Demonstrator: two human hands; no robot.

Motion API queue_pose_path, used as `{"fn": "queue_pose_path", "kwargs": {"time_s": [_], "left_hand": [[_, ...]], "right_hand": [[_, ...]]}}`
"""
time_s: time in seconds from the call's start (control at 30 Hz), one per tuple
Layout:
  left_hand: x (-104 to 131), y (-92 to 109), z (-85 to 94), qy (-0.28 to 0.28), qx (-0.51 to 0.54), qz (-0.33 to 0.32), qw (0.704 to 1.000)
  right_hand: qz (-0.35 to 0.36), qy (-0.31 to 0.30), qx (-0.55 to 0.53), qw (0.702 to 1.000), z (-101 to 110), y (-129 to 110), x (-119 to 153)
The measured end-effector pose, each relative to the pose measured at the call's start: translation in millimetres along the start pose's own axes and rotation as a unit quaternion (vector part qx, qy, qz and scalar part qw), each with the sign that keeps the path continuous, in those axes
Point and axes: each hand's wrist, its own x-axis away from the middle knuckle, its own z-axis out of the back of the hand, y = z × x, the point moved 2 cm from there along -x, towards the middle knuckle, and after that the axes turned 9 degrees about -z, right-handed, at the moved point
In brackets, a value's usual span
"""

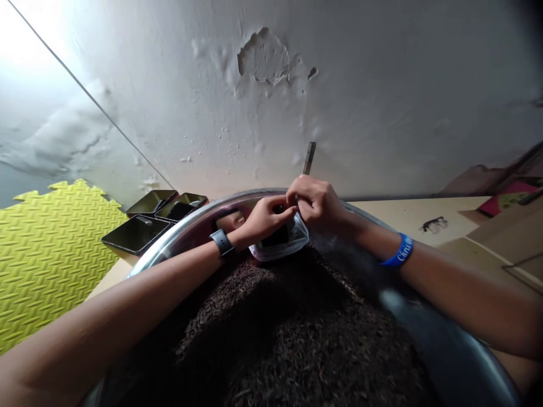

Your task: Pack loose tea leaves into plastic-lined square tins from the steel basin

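My left hand (269,217), with a dark watch on its wrist, is closed on the top edge of a small clear plastic bag (299,240). Pressed up against it, my right hand (316,200) is curled into a fist at the same edge of the bag. Something dark shows inside the bag. Below lies a large heap of dark, dry loose leaves that look like tea (271,316), filling a wide shiny metal basin (169,243). Behind my right fist a flat metal bar (310,157) sticks up; its lower end is hidden.
Several dark open boxes (136,234) stand left of the basin. A yellow foam mat (51,254) covers the far left. Eyeglasses (435,225) lie on the pale tabletop (382,212) at right, near cardboard (504,243). A peeling wall (360,113) rises close behind.
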Motion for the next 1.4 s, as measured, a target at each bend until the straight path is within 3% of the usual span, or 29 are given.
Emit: {"fn": "queue_pose_path", "kwargs": {"time_s": [0.13, 0.23, 0.37, 0.47, 0.57, 0.7, 0.83, 1.0, 1.23, 1.4], "left_hand": [[-0.6, 0.9, -2.4, -0.023, -0.040, -0.030, 0.998], [0.3, -0.6, -4.8, -0.021, -0.117, -0.045, 0.992], [2.6, 0.4, -7.0, -0.090, -0.155, -0.023, 0.984], [3.7, 4.5, -5.3, -0.145, -0.192, -0.050, 0.969], [4.9, 6.2, -3.4, -0.201, -0.227, -0.076, 0.950], [5.0, 7.7, -2.4, -0.227, -0.254, -0.078, 0.937], [4.2, 21.6, -7.4, -0.243, -0.269, -0.143, 0.921], [15.6, 53.3, -31.4, -0.255, -0.218, -0.175, 0.926], [59.4, 109.4, -79.5, -0.361, -0.004, -0.200, 0.911], [90.2, 123.1, -94.7, -0.439, 0.027, -0.166, 0.883]], "right_hand": [[-0.081, -0.005, 0.050, 0.995, -9.6, 22.7, 2.2], [-0.138, -0.071, 0.038, 0.987, -24.3, 44.0, 6.7], [-0.216, -0.165, -0.028, 0.962, -42.4, 63.8, 15.9], [-0.242, -0.220, -0.042, 0.944, -51.4, 69.0, 21.6], [-0.258, -0.237, -0.052, 0.935, -55.6, 69.0, 24.3], [-0.254, -0.263, -0.066, 0.928, -55.1, 64.5, 24.6], [-0.277, -0.282, -0.062, 0.917, -52.9, 63.3, 23.8], [-0.270, -0.290, -0.033, 0.917, -54.3, 64.1, 23.7], [-0.270, -0.268, -0.038, 0.924, -53.6, 61.2, 23.4], [-0.276, -0.264, -0.041, 0.923, -53.3, 62.5, 22.2]]}}
